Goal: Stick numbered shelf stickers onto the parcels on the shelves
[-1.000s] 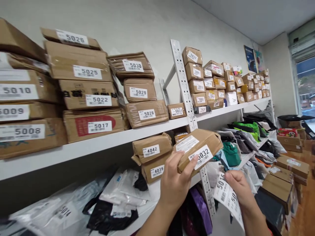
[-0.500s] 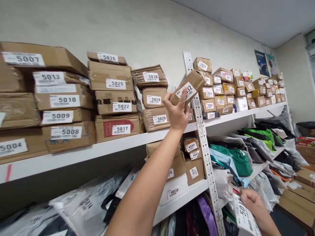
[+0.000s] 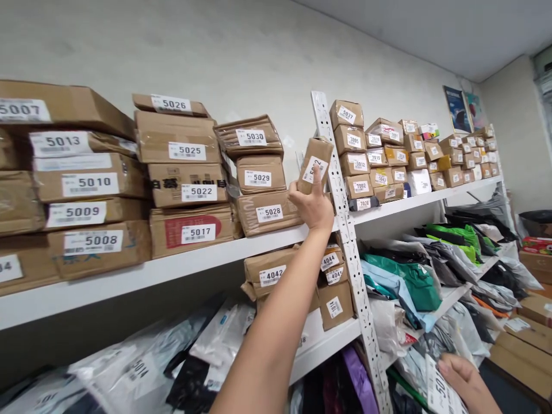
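Note:
My left hand (image 3: pixel 314 204) is raised at the upper shelf, closed around a small brown cardboard box (image 3: pixel 321 150). The box stands tilted, and one finger lies over its white number label. Behind this hand, the box labelled 5028 (image 3: pixel 269 213) sits under boxes 5029 (image 3: pixel 260 177) and 5030 (image 3: pixel 250 138). Low at the right edge, my right hand (image 3: pixel 463 376) pinches a white sheet of printed number labels (image 3: pixel 442 391), the top one beginning 501. The sheet's lower part is cut off by the frame.
A white perforated upright (image 3: pixel 360 276) stands right of my left hand. Stacked boxes line the upper shelf (image 3: pixel 181 259) on both sides. Boxes 4042 (image 3: pixel 271 275) and 4044 (image 3: pixel 330 260) are below. Plastic mailing bags (image 3: pixel 138 356) fill the lower shelves, and cartons (image 3: pixel 524 356) lie at right.
The small box has turned more upright in my left hand and shifted slightly left. My right hand and the label sheet have moved a little right and down. The view has shifted slightly.

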`<state>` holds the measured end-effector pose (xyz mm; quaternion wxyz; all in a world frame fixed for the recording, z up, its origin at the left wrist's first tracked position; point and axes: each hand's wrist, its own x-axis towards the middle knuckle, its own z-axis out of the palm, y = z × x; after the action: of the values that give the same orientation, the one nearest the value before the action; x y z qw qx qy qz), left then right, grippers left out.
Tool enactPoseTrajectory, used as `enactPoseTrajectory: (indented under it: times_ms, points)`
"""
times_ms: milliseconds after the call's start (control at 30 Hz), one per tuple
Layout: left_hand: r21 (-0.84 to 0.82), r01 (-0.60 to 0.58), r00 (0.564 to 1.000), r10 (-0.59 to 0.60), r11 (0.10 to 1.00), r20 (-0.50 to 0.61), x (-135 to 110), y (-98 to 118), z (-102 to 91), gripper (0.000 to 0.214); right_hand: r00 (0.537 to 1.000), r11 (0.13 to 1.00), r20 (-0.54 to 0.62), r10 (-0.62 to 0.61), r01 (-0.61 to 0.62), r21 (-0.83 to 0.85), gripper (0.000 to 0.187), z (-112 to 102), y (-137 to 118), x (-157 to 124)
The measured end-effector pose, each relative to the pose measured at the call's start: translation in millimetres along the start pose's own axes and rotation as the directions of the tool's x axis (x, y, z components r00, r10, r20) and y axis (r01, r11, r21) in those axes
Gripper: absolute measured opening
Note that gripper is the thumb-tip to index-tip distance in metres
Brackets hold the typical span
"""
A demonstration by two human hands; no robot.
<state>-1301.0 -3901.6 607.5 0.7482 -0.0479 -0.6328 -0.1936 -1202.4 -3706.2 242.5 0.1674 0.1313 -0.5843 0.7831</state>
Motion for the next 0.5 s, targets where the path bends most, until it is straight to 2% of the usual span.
enactPoseTrajectory:
  times_ms: [67,233,333,433,500]
  points:
    - [0.082,-0.033,0.996,0.026,0.996,0.088,3.2,3.2,2.0,0.063,1.0,1.0,0.0,-0.01,0.01,0.004,0.068,3.4,0.4,0.7]
    - [0.248,-0.011,0.979,-0.04,0.969,0.2,23.0,6.0,2.1,0.069,0.985,0.996,0.147,0.086,-0.08,-0.047,0.068,10.4,-1.2,-2.2]
    - [0.299,-0.033,0.961,-0.051,0.954,0.27,33.5,1.3,3.7,0.072,0.987,0.996,0.136,0.083,-0.077,-0.047,0.069,8.9,-0.2,-4.4]
    - [0.303,-0.027,0.959,-0.061,0.953,0.275,34.6,0.6,5.0,0.073,0.987,0.994,0.132,0.093,-0.085,-0.067,0.069,5.3,4.8,-4.7]
    - [0.247,0.005,0.967,-0.067,0.969,0.245,22.4,3.5,-1.5,0.074,0.982,0.99,0.13,0.135,-0.127,-0.064,0.068,5.9,10.2,-4.9]
